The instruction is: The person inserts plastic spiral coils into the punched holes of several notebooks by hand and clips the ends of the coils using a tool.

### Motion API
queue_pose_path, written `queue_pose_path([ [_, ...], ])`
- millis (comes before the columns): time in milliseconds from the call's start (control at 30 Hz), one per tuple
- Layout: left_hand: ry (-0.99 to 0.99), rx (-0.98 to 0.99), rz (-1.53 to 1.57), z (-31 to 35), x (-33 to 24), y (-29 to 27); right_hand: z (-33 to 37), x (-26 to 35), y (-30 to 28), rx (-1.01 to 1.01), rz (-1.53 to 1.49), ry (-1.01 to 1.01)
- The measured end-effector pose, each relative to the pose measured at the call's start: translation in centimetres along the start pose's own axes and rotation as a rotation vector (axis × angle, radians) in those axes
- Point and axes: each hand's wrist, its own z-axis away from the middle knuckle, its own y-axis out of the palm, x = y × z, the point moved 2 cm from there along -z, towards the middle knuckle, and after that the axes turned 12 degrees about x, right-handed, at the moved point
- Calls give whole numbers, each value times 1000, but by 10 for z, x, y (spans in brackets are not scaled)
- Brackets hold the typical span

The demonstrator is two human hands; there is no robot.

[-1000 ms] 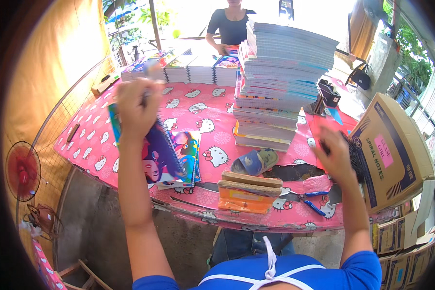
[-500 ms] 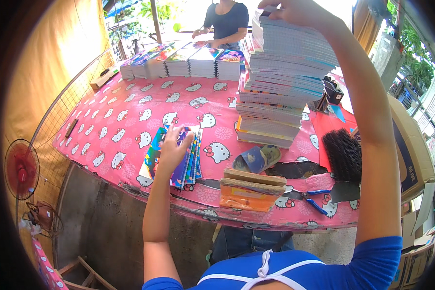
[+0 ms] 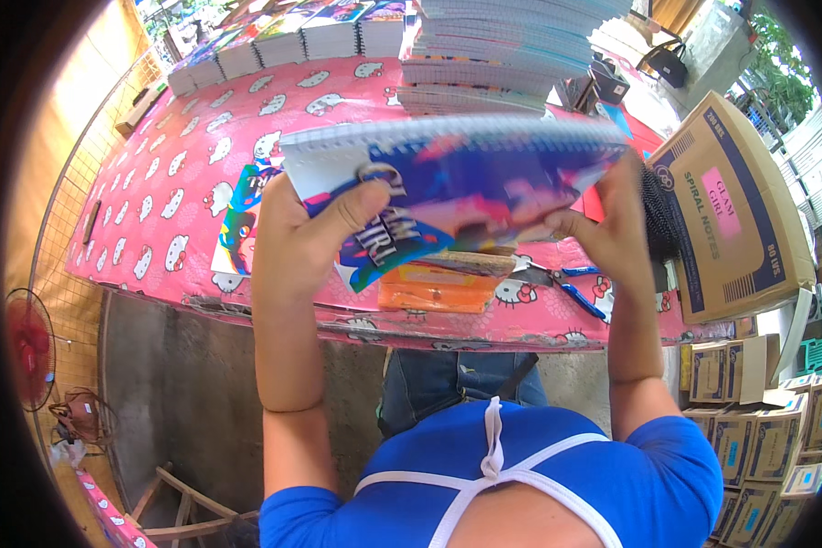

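Observation:
My left hand [image 3: 324, 219] and my right hand [image 3: 603, 219] hold a notebook [image 3: 484, 196] between them, above the table near its front edge. Its colourful purple, blue and pink cover faces me, and a row of punched holes runs along the upper edge. The left thumb presses on the cover; the right thumb sits near its lower right side. The notebook is blurred by motion and slightly bowed. Under and beside my left hand lie printed covers [image 3: 237, 228], partly hidden. Beyond the notebook rises a tall stack of punched notebooks [image 3: 502, 55].
An orange block with a worn brown top [image 3: 434, 294] lies at the table's front edge, next to blue-handled pliers [image 3: 580, 297]. Black spiral coils [image 3: 656, 210] and a cardboard box [image 3: 735, 228] are on the right. Bound notebooks [image 3: 329, 36] line the back.
My right hand has come down from the top of the tall stack with a notebook. My left hand has left the printed covers and grips the notebook too. The view has tilted downward.

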Motion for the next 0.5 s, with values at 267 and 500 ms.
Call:
queue_pose_path([
  [267, 53, 58, -176, -3, 6, 22, 84, -60, 55, -93, -227, 111],
  [500, -76, -127, 37, 34, 51, 21, 80, -42, 52, 20, -272, 97],
])
